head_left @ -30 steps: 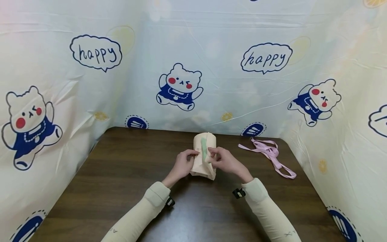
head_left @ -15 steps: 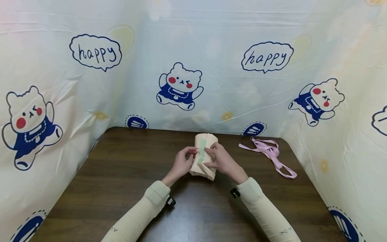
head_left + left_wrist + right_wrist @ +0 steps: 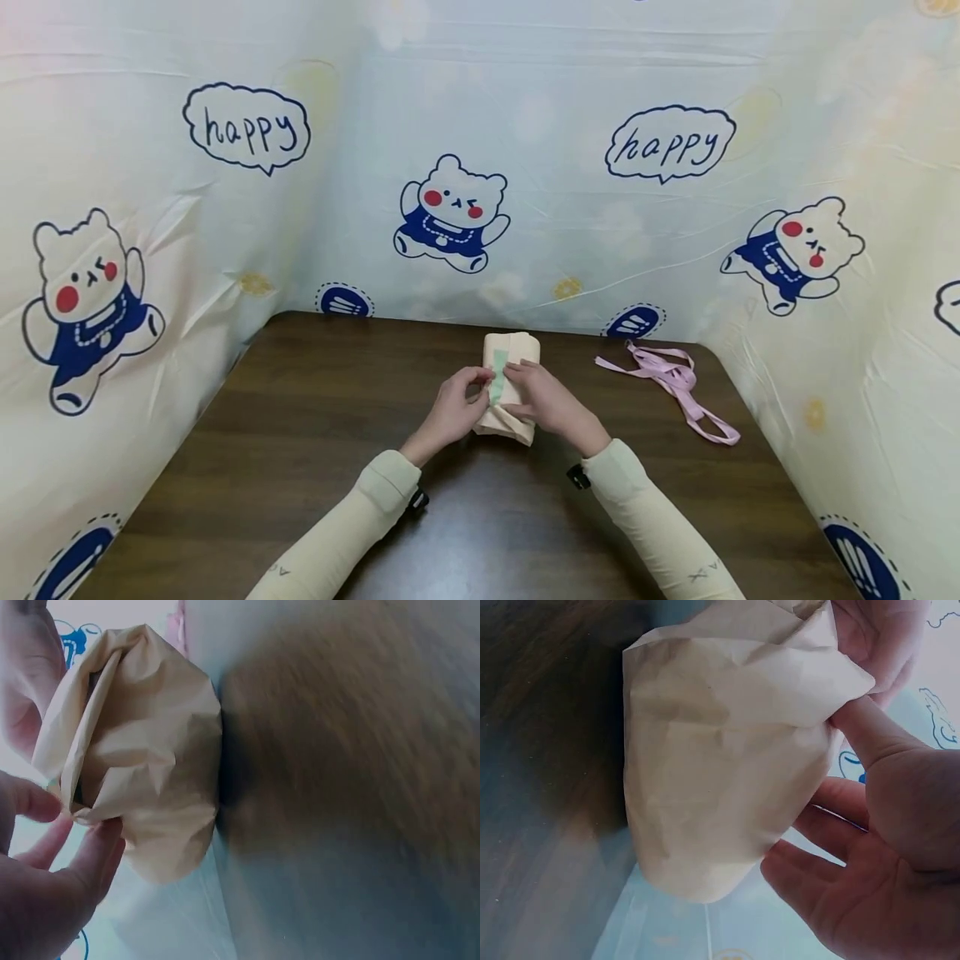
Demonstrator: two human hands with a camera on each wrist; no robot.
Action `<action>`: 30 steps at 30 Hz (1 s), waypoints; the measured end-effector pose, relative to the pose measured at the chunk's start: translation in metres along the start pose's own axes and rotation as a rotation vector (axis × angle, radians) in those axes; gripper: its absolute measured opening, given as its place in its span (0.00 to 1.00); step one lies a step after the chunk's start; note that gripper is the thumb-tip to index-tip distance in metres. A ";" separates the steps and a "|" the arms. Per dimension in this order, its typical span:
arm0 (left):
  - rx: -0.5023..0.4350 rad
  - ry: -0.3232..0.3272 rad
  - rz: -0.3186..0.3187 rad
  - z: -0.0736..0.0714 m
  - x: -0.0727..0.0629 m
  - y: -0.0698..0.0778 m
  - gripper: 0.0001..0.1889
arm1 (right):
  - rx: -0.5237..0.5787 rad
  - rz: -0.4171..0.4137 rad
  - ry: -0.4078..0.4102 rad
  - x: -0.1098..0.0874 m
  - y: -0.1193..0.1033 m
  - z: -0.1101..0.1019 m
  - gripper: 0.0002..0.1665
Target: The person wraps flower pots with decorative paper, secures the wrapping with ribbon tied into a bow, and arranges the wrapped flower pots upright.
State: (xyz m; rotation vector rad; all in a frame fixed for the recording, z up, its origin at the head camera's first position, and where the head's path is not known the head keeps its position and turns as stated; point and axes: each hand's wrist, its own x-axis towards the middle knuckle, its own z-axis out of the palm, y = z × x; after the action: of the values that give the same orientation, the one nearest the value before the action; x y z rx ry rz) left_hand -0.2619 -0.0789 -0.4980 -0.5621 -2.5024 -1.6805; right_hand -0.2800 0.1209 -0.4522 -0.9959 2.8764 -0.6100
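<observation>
Patterned sheet (image 3: 558, 79): 2 speech bubbles (image 3: 246, 129) read "happy", 10 and 2 o'clock. Wood-grain worktop (image 3: 285, 400): paper package (image 3: 712, 765) centred towards 12. Right hand (image 3: 553, 402), fingers apart, touches its 3 o'clock side; left hand (image 3: 452, 410) touches 9, pinch indeterminate. Green tape (image 3: 499, 359) on top.

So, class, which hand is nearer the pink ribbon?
The right hand, on the side of the paper bundle facing the ribbon; the left hand is across the green tape.
</observation>
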 end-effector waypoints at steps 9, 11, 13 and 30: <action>0.186 0.028 0.238 -0.004 0.001 0.004 0.13 | 0.006 0.044 -0.052 -0.001 -0.006 -0.003 0.37; 0.221 -0.001 0.295 -0.004 0.001 0.005 0.13 | 0.021 0.042 -0.066 -0.001 -0.005 -0.002 0.37; 0.227 -0.043 0.313 -0.005 0.002 0.004 0.14 | 0.052 0.032 -0.090 -0.002 -0.004 -0.001 0.38; 0.256 -0.236 0.242 -0.017 0.005 0.009 0.24 | 0.275 -0.158 -0.259 -0.008 0.020 -0.008 0.56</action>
State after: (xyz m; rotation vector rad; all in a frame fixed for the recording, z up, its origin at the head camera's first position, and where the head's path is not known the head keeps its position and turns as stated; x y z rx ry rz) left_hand -0.2658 -0.0900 -0.4817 -1.0370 -2.6169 -1.2511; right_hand -0.2873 0.1430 -0.4533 -1.1655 2.4281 -0.7949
